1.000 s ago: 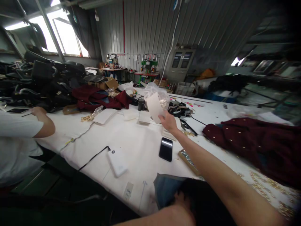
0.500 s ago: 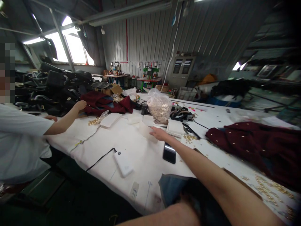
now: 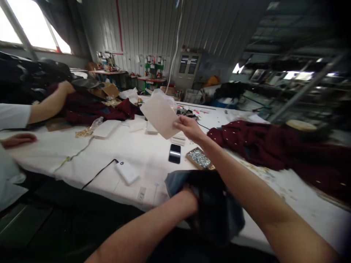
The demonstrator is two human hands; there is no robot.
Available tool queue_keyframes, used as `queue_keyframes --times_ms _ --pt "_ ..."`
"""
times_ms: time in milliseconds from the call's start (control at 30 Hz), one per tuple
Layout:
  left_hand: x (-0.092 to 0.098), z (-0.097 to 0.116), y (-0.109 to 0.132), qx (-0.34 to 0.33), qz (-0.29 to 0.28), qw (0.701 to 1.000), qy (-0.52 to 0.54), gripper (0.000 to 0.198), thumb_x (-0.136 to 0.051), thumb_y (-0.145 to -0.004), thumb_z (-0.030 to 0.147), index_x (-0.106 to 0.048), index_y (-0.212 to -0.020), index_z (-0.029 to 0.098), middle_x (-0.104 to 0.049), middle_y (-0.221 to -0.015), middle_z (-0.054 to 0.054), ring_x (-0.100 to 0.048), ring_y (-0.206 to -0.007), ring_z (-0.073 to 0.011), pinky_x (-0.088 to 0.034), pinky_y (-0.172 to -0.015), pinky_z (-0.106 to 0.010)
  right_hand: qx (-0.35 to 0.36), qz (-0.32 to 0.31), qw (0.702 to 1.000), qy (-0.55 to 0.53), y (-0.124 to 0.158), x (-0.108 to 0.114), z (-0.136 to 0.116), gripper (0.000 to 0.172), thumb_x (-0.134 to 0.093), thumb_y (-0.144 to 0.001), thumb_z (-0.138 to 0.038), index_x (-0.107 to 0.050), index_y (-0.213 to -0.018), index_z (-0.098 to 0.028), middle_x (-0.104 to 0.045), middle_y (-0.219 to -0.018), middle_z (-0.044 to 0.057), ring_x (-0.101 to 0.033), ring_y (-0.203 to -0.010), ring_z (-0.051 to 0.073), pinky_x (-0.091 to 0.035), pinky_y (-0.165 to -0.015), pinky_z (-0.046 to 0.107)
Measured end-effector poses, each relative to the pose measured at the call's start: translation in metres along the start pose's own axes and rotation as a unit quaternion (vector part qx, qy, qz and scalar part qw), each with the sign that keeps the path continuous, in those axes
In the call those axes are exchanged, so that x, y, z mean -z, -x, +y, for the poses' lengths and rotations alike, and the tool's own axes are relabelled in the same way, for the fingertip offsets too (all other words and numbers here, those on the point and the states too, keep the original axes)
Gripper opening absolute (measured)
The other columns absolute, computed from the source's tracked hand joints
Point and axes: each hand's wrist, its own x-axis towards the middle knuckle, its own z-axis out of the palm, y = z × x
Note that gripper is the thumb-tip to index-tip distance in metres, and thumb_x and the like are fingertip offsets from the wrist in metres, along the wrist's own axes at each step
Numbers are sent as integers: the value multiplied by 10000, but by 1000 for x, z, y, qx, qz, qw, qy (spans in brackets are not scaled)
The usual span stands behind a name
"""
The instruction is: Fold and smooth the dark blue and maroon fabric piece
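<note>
Head camera, looking along a long white cloth-covered table (image 3: 142,146). I see the right hand (image 3: 189,128) raised above the surface, thumb and fingers pinching one lower corner of a pale cream rectangular sheet (image 3: 159,115). The sheet is clear of the table, tilted, held up over a small stack of white pads (image 3: 178,138).

The left hand (image 3: 192,190) is at the near table edge, pushed into a dark blue-black bundle of fabric (image 3: 216,208). The cloth covers the fingers, so I cannot tell whether they are curled or spread.

Below the right hand a black smartphone (image 3: 174,153) lies flat. Just beside it, to the right, is a shallow brown tray of silvery studs (image 3: 199,158). Left of the phone is a white power bank (image 3: 126,172) with a black cable (image 3: 98,174) trailing off the edge.

A dark red studded garment (image 3: 246,142) spreads over the right of the table, near the right forearm.

Far left, another person in a white sleeve (image 3: 13,115) reaches into a heap of dark red cloth (image 3: 93,109). Their other hand (image 3: 18,139) rests flat on the table.
</note>
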Motion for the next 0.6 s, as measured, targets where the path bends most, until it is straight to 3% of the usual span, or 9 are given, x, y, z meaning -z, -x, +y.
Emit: queue_keyframes --times_ms 67,133,300,467,600 --pt "5 2 7 2 -39 999 -34 1301 -1030 -450 299 -561 -1658 190 -379 -1811 -231 -297 -1638 -611 -213 -1417 -694 26 33 987 -156 36 19 -24 426 -808 -976 -466 -684 -1304 -224 -766 -1250 74 -698 -1110 263 -578 -1015 407" --pt "7 3 11 2 -64 996 -57 1393 -1036 -459 373 -467 -1715 170 -300 -1840 -256 -281 -1643 -617 -123 -1427 -690 25 40 976 -210 70 28 -49 502 -886 -925 -464 -690 -1337 -256 -762 -1268 60 -700 -1102 253 -588 -1004 410" --pt "9 2 18 2 -46 995 -90 1268 -1017 -565 468 -496 -1694 220 -349 -1823 -247 -355 -1624 -582 -148 -1407 -685 -48 14 969 -244 142 25 -84 323 -880 -871 -323 -747 -1152 -236 -767 -1148 35 -681 -1044 232 -566 -987 390" --pt "14 -1 36 -26 -26 995 -91 1236 -989 -632 548 -481 -1704 204 -335 -1825 -256 -336 -1639 -570 -137 -1396 -706 -182 73 912 -361 208 12 -67 207 -663 -727 -255 -692 -929 -216 -709 -924 44 -638 -884 249 -559 -861 386" --pt "16 2 45 -32 -11 996 -81 1229 -1007 -622 519 -499 -1696 207 -356 -1824 -229 -325 -1643 -561 -115 -1410 -660 -261 145 889 -348 241 24 -42 200 -622 -687 -296 -651 -867 -215 -650 -839 39 -558 -750 213 -528 -763 356"
